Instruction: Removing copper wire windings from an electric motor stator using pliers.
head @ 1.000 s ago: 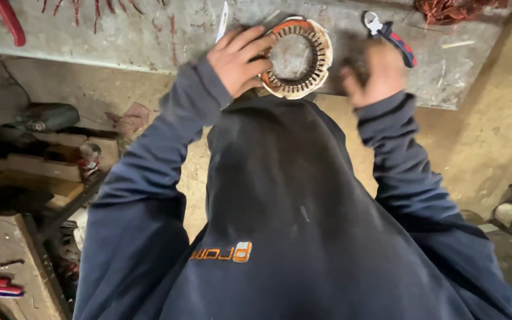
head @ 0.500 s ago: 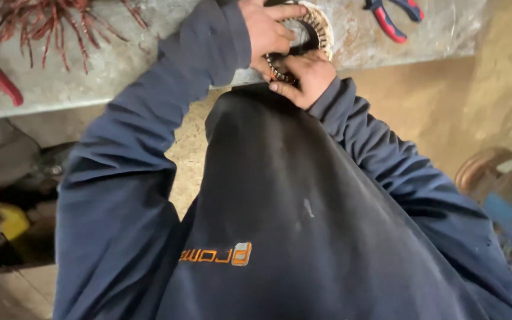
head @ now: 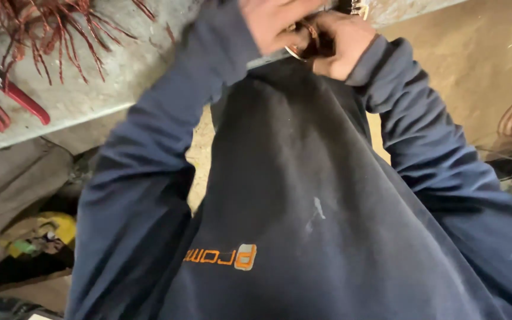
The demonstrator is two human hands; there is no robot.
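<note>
Metal ring with copper wire (head: 310,42) at bench edge (head: 120,89), top of view, mostly hidden between hands. Left hand (head: 277,24) curled over ring from above, gripping it. Right hand (head: 342,44) closed around ring from side. Copper wire scraps (head: 48,29) on bench, far left. Red-handled pliers (head: 4,98) beside scraps.

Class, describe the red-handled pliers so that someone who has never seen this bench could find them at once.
Start at the grey concrete workbench across the top of the view and follow it to its far left end. Below the tangle of reddish copper wire offcuts lie the red-handled pliers, the only tool there with smooth bright red grips.
</note>
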